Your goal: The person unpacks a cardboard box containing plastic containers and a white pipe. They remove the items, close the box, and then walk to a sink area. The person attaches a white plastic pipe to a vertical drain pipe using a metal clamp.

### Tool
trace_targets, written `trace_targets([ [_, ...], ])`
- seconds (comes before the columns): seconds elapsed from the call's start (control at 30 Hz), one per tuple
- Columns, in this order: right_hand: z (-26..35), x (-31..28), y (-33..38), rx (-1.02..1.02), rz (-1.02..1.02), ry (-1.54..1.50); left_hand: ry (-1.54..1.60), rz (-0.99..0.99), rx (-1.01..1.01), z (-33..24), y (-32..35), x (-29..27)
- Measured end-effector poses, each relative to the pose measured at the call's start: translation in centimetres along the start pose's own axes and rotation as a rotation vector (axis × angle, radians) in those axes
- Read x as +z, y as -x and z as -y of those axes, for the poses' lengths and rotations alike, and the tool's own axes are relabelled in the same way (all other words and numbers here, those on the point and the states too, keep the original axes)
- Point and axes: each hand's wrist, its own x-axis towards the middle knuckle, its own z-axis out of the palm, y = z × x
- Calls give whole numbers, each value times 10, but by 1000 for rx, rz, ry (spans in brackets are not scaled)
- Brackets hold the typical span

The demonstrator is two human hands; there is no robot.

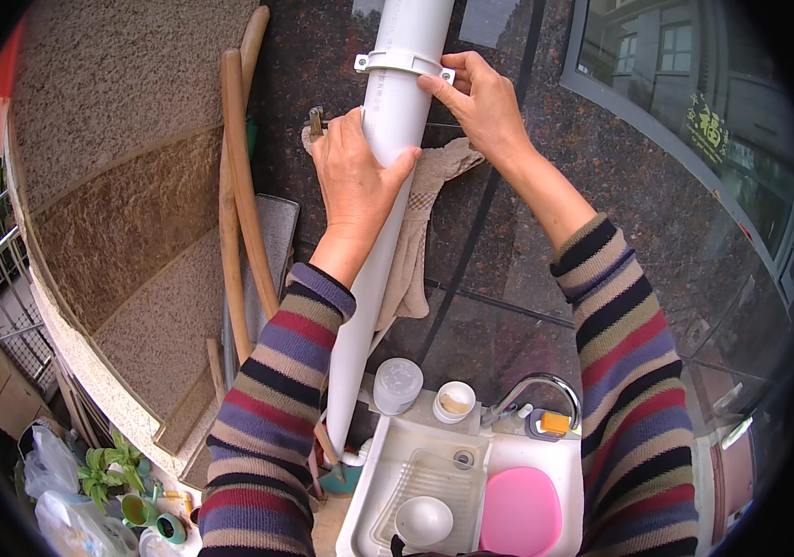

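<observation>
A white plastic pipe (394,113) runs up the dark stone wall, slanting slightly across my view. Around its upper part sits a white pipe clamp (403,62) with a screw tab on each side. My right hand (483,104) pinches the clamp's right tab between thumb and fingers. Lower down, my left hand (357,176) grips the pipe, its thumb across the front and its fingers at the left side, partly hidden. Behind the pipe hangs a beige cloth or glove (416,246).
Below stands a white sink (369,492) with a curved metal tap (546,379), a bowl (423,521) and a pink basin (520,511). Wooden poles (240,186) lean on the left beside a rough wall (128,186). A framed window (685,102) is at upper right.
</observation>
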Motion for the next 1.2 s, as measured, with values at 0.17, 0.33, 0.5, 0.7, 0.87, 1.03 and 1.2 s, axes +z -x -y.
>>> trace_targets([
  [0.17, -6, 5, 2, -51, -50, 8, 2, 4, 0, 2, 2, 2],
  [0.33, -11, 4, 6, -37, -21, -135, 18, 19, 2, 2, 1, 1],
  [0.5, -11, 4, 6, 13, -17, -101, 21, 12, 5, 3, 2, 2],
  [0.7, -7, -2, 1, 15, 15, -82, 57, 12, -26, 0, -2, 0],
  [0.87, -4, -3, 5, 27, 47, -60, 61, 6, -43, 3, 0, 2],
  [1.03, -5, -1, 8, 32, 25, -76, 57, 12, -42, 1, 0, 0],
  [1.2, -9, 7, 16, 71, -50, -194, 53, 2, -21, 2, -1, 0],
])
